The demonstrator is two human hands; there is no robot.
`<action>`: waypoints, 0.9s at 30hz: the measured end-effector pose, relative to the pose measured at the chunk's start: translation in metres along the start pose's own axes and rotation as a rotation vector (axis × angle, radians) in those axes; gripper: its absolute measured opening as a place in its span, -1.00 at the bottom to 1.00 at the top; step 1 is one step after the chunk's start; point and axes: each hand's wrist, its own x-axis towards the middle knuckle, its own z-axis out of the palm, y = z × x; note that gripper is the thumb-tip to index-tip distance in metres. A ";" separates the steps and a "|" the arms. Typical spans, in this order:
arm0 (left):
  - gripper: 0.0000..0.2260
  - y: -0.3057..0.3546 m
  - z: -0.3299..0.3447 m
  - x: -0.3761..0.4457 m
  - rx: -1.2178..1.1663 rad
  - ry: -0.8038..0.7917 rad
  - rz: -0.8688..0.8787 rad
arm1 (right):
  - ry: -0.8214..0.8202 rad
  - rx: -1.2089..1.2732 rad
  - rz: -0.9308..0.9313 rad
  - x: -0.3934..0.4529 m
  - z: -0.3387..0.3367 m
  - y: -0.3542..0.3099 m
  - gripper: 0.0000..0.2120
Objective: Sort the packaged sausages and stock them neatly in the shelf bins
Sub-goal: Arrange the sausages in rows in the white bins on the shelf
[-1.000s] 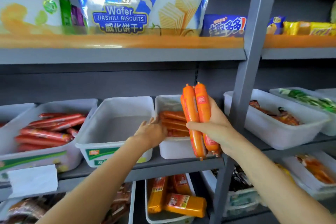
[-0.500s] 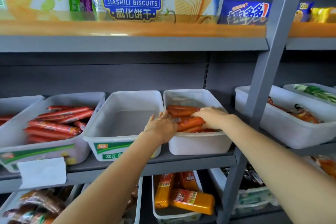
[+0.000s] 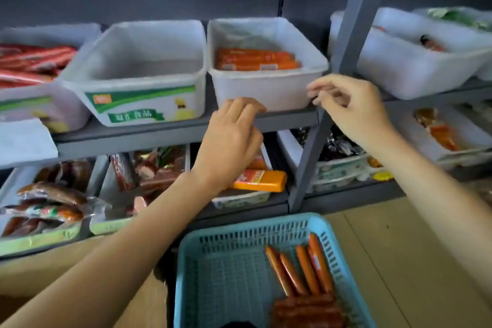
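Orange packaged sausages (image 3: 255,59) lie flat in a white shelf bin (image 3: 266,90) on the middle shelf. My left hand (image 3: 231,136) hovers in front of the shelf edge below that bin, fingers loosely curled, holding nothing. My right hand (image 3: 348,106) is just off the bin's right front corner, fingers loosely curled and empty. Below, a blue plastic basket (image 3: 226,263) holds several more orange sausages (image 3: 300,269) and darker red ones (image 3: 306,311) at its right side.
An empty white bin (image 3: 138,80) stands left of the orange one, and a bin of red sausages (image 3: 34,64) further left. A grey upright post (image 3: 343,66) runs beside my right hand. Lower shelf bins hold other packaged meats (image 3: 154,170). More bins (image 3: 415,61) sit to the right.
My right hand left the orange sausages in the bin and both hands drew back out of it. The view tilted down, bringing the blue basket into sight.
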 end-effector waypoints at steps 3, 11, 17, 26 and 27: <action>-0.68 0.010 0.058 -0.065 -0.112 -0.221 -0.012 | -0.080 -0.004 0.197 -0.073 0.032 0.050 -0.79; -0.44 0.023 0.206 -0.218 0.032 -1.118 -0.049 | -0.674 -0.356 0.889 -0.268 0.145 0.213 -0.37; -0.58 0.026 0.283 -0.266 0.159 -1.232 0.391 | -0.414 -0.574 0.836 -0.314 0.192 0.239 -0.39; -0.38 -0.003 0.292 -0.281 0.360 -1.301 0.129 | -0.662 -0.633 0.969 -0.298 0.221 0.262 -0.18; -0.35 -0.010 0.286 -0.282 0.365 -1.312 0.091 | -0.648 -0.626 1.005 -0.292 0.225 0.262 -0.21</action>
